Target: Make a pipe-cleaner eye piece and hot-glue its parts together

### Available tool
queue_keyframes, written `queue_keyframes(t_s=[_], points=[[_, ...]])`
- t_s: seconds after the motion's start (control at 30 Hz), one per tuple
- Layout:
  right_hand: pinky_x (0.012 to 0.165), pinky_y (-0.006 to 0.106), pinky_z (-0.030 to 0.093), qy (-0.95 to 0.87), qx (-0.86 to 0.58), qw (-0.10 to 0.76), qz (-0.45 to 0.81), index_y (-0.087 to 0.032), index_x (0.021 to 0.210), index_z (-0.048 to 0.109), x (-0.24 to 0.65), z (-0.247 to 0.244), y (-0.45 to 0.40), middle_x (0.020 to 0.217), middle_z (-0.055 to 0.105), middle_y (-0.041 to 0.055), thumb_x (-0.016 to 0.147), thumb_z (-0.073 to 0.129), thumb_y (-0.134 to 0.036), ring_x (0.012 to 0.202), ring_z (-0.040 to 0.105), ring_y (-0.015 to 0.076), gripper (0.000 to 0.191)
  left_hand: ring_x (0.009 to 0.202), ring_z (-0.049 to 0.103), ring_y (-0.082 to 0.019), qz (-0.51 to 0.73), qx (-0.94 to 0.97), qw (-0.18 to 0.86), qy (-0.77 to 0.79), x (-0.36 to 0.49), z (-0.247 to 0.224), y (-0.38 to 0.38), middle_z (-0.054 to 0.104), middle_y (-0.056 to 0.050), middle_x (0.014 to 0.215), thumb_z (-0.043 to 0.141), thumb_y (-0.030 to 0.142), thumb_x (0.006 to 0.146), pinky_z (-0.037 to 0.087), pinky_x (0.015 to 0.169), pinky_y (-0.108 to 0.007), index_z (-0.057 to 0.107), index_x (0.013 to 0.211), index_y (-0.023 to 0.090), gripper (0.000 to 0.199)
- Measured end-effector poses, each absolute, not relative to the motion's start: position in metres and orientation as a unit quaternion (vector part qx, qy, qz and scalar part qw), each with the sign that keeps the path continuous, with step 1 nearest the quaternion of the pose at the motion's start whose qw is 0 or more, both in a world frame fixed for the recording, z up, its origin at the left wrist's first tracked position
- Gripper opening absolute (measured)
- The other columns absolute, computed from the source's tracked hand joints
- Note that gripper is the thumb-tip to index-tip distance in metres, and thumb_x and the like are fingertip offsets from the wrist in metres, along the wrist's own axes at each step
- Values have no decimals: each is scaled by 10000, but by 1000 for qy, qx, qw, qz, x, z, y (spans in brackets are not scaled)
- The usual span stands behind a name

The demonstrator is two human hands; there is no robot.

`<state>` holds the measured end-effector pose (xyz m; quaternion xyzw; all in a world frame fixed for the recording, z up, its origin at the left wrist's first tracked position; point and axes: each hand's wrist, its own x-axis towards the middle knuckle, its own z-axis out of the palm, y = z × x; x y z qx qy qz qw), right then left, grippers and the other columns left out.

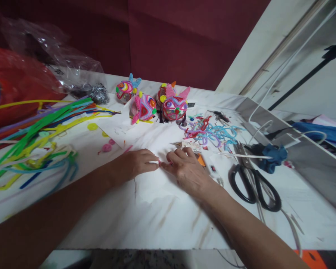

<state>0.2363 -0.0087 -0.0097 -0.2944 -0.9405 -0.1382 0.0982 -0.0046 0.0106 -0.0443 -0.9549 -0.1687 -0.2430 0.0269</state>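
My left hand [138, 163] rests low over the white tabletop, its thumb and fingers pinched together. Facing it, my right hand [184, 168] is also closed, with the fingers curled and the thumb pointing at the left fingertips. Between the fingertips shows a tiny bit of pink pipe cleaner [159, 163], mostly hidden by the fingers. Just beyond the right hand lies a glue gun [186, 145], its metal tip pointing left. Pink coils [106, 147] and a yellow coil [92, 127] lie beyond the left hand.
Several colourful fish-like ornaments [174, 108] stand at the back. Long pipe cleaners [49, 127] are heaped at the left beside a red bag [19, 82]. Cut scraps [212, 130] lie at right, with black-handled scissors [253, 186] and a blue scrunched cloth [273, 157] nearer.
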Motion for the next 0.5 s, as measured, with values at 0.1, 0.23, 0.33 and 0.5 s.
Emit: queue_keyframes(t_s=[0.1, 0.23, 0.33, 0.5], points=[[754, 392, 273, -940, -292, 96, -145, -239, 1087, 728, 237, -10, -10, 897, 640, 62, 1005, 527, -199, 843, 474, 229, 221, 1115, 623, -205, -251, -953, 18, -168, -4, -43, 9, 703, -121, 1155, 465, 135, 994, 554, 933, -326, 700, 1104, 162, 260], [756, 389, 269, -939, -296, 91, -148, -245, 1089, 724, 237, -9, -11, 905, 641, 57, 1005, 529, -200, 849, 475, 227, 217, 1100, 624, -206, -255, -952, 18, -168, -4, -44, 10, 707, -120, 1139, 458, 142, 998, 560, 912, -322, 703, 1097, 160, 265], [753, 384, 259, -940, -292, 99, -146, -233, 1075, 727, 238, -9, -11, 913, 647, 56, 995, 546, -189, 847, 475, 223, 202, 1096, 627, -203, -252, -953, 23, -166, -4, -45, 11, 708, -118, 1137, 464, 145, 999, 556, 911, -315, 703, 1091, 158, 257], [752, 377, 248, -937, -293, 111, -156, -232, 1035, 730, 237, -12, -11, 877, 639, 53, 985, 560, -186, 830, 462, 218, 182, 1119, 617, -208, -256, -952, 4, -171, -5, -47, 11, 702, -118, 1164, 471, 142, 994, 550, 922, -330, 700, 1127, 175, 267]])
